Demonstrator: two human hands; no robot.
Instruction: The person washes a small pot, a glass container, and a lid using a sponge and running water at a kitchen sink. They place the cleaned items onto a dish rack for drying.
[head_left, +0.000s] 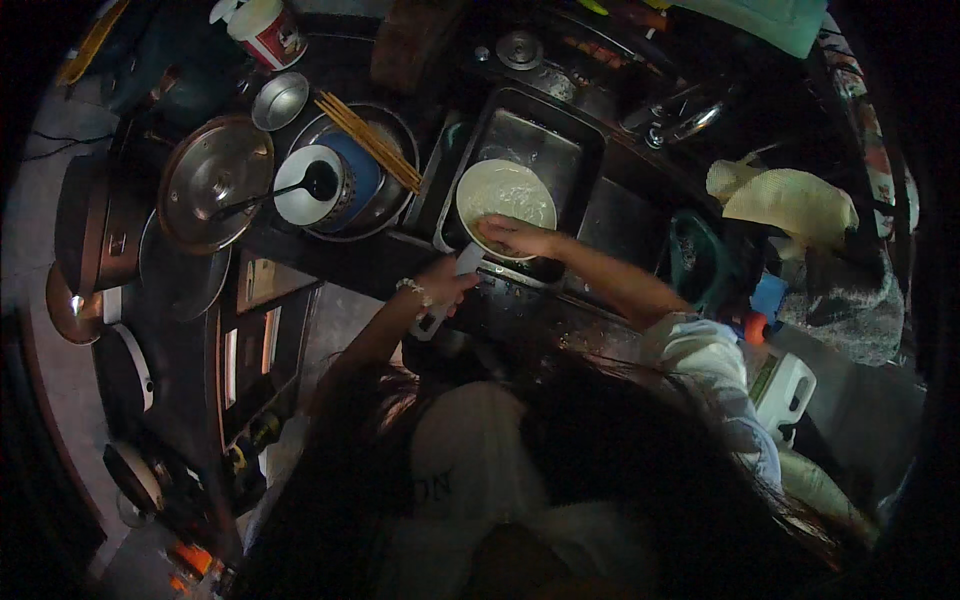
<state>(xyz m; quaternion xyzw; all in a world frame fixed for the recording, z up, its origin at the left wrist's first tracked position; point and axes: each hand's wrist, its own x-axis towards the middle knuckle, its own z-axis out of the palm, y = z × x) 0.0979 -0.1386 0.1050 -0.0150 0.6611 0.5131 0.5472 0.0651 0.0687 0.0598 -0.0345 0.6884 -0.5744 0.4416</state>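
Note:
Over the front of the sink, my left hand grips a pale, flat, long utensil; a dark slot shows at its near end, and its exact kind is unclear. A beaded bracelet circles that wrist. My right hand reaches from the right into a cream-coloured bowl, fingers down inside it near the front rim. Wet, shiny contents show in the bowl, but what they are cannot be told. Whether the right fingers hold anything is hidden. The bowl sits over the dark rectangular sink basin, close to the utensil's far end.
Left of the sink stand stacked bowls with a black ladle, chopsticks and a large metal lid. A faucet is at back right. A green basket and white jug lie to the right.

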